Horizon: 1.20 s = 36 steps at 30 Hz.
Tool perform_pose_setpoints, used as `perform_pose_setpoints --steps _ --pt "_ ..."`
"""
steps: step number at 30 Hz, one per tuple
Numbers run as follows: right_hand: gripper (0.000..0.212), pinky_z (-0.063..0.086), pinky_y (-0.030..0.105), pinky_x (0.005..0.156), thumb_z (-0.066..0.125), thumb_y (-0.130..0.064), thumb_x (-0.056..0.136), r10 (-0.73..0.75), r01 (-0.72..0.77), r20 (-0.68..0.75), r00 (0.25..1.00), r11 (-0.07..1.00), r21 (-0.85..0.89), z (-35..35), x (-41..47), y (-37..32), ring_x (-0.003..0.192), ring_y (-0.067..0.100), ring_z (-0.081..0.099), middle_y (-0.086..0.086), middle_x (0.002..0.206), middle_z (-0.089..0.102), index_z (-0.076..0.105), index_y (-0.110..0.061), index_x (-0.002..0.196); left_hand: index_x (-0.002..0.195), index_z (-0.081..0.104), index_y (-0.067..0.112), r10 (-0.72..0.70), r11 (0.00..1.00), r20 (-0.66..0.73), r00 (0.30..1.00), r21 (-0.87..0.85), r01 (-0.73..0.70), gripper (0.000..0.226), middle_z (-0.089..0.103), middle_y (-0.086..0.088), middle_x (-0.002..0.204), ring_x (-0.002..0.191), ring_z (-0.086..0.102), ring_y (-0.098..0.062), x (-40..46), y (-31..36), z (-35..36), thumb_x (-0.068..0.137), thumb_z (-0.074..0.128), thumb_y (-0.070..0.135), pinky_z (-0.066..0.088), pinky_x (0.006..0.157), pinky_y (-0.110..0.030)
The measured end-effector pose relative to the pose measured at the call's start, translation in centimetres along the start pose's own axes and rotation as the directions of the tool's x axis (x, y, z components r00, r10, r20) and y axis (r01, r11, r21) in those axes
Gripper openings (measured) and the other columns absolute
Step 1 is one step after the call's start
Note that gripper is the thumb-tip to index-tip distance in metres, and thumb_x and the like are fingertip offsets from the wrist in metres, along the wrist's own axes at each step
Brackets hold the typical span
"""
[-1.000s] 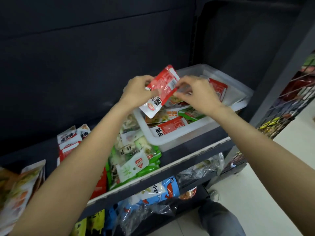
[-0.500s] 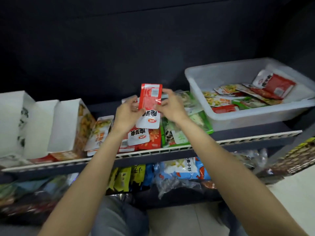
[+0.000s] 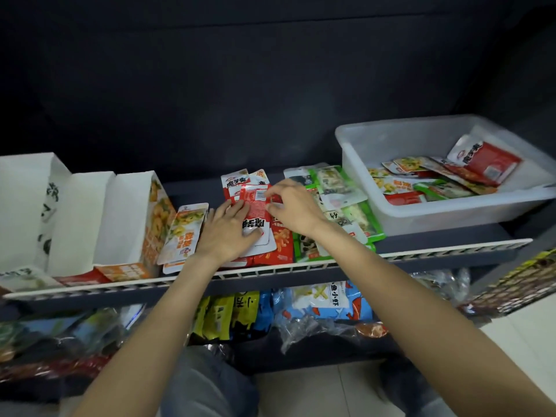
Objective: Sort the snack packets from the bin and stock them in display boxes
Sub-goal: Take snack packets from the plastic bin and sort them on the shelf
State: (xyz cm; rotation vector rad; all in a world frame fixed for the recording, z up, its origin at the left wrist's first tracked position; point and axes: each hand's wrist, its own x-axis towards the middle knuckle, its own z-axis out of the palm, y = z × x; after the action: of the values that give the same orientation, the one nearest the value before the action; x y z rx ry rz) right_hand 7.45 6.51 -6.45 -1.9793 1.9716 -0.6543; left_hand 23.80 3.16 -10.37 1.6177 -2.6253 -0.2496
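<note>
A red and white snack packet [image 3: 255,206] lies back side up on a pile of red packets [image 3: 281,242] in the middle of the shelf. My left hand [image 3: 225,233] holds its left side, thumb across the white lower end. My right hand [image 3: 296,207] pinches its upper right edge. At the right of the shelf, the clear plastic bin [image 3: 451,219] holds several mixed packets, with a red one [image 3: 487,159] leaning in its far corner. Open white display boxes [image 3: 126,218] stand in a row at the left.
A stack of yellow-orange packets [image 3: 183,233] lies between the boxes and my left hand. Green packets [image 3: 340,188] are piled between my right hand and the bin. A white wire rail [image 3: 421,251] edges the shelf front. Bagged snacks [image 3: 325,299] fill the shelf below.
Both hands carried the red packet left from above the bin and lowered it from mid-air onto the pile of red packets. The view swung left, bringing the display boxes into sight.
</note>
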Motion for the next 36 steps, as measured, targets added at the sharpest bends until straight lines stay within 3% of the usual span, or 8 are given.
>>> perform_pose_setpoints --steps 12,15,17,21,26,31,33,36 --pt "0.03 0.041 0.034 0.1 0.057 -0.025 0.093 -0.007 0.009 0.017 1.0 0.996 -0.091 -4.4 -0.4 3.4 0.123 0.022 0.049 0.005 0.133 0.055 0.062 -0.022 0.122 0.151 0.014 0.02 -0.059 0.983 0.064 0.996 0.176 0.047 0.067 0.012 0.003 0.159 0.146 0.005 -0.02 5.8 3.7 0.2 0.096 0.025 0.057 -0.004 0.116 -0.05" --pt "0.027 0.048 0.034 0.092 0.056 -0.023 0.093 -0.051 0.05 -0.015 0.999 0.997 -0.053 -5.2 -0.5 3.6 0.111 0.019 0.058 0.003 0.123 0.062 0.063 -0.023 0.119 0.145 0.035 0.015 0.07 0.998 -0.201 0.977 0.025 -0.066 0.055 0.034 -0.004 0.152 0.141 0.025 -0.022 5.6 4.7 -0.6 0.099 0.034 0.043 0.014 0.116 -0.043" --pt "0.025 0.051 0.035 0.084 0.055 -0.021 0.092 -0.065 0.065 -0.109 0.992 0.998 -0.003 -7.1 -0.9 4.0 0.099 0.016 0.063 0.0 0.109 0.069 0.066 -0.023 0.114 0.133 0.052 0.013 0.16 0.972 -0.417 0.895 -0.09 -0.215 0.043 0.055 -0.005 0.135 0.126 0.045 -0.024 5.2 6.7 -2.5 0.098 0.041 0.036 0.033 0.105 -0.038" --pt "0.023 0.052 0.035 0.077 0.055 -0.023 0.09 -0.031 -0.006 -0.289 0.957 0.992 -0.126 -12.6 -1.9 7.6 0.09 0.02 0.066 -0.001 0.092 0.073 0.068 -0.027 0.108 0.117 0.062 0.023 0.339 0.833 -0.551 0.763 -0.201 -0.515 0.029 0.068 0.01 0.104 0.1 0.055 -0.012 5.8 13.0 -7.2 0.093 0.047 0.032 0.041 0.079 -0.027" --pt "0.025 0.05 0.032 0.087 0.062 -0.017 0.087 0.143 -0.152 -0.053 0.988 0.952 -0.265 -17.2 -2.5 16.3 0.097 0.02 0.065 0.003 0.103 0.072 0.069 -0.023 0.11 0.115 0.063 0.028 0.541 0.747 -0.252 0.802 -0.295 -0.596 0.027 0.067 0.017 0.101 0.101 0.059 -0.004 9.8 20.2 -7.8 0.089 0.058 0.027 0.046 0.085 -0.026" --pt "0.057 0.043 0.033 0.098 0.079 -0.031 0.074 0.282 -0.131 0.437 0.854 0.93 -0.343 -16.4 -1.3 21.3 0.109 0.015 0.056 -0.007 0.122 0.06 0.056 -0.026 0.126 0.105 0.065 0.019 0.571 0.803 0.251 0.782 0.027 -0.595 0.037 0.067 0.005 0.096 0.089 0.062 -0.018 13.8 25.6 -4.9 0.079 0.069 0.045 0.044 0.067 -0.027" --pt "0.058 0.044 0.031 0.091 0.08 -0.032 0.072 0.296 -0.087 0.478 0.827 0.908 -0.411 -15.6 -0.4 22.1 0.104 0.016 0.055 -0.007 0.113 0.06 0.055 -0.027 0.124 0.098 0.066 0.016 0.543 0.788 0.325 0.774 0.121 -0.603 0.046 0.067 -0.001 0.089 0.077 0.06 -0.02 14.7 26.9 -3.8 0.073 0.071 0.054 0.042 0.061 -0.026" --pt "0.029 0.042 0.024 0.068 0.079 -0.03 0.073 0.258 -0.066 0.433 0.864 0.91 -0.41 -15.7 -0.2 22.2 0.079 0.014 0.053 -0.011 0.078 0.058 0.063 -0.025 0.096 0.096 0.065 0.014 0.517 0.786 0.402 0.756 0.128 -0.605 0.046 0.061 0.0 0.08 0.069 0.054 -0.019 15.2 27.4 -2.7 0.072 0.071 0.054 0.038 0.054 -0.027"
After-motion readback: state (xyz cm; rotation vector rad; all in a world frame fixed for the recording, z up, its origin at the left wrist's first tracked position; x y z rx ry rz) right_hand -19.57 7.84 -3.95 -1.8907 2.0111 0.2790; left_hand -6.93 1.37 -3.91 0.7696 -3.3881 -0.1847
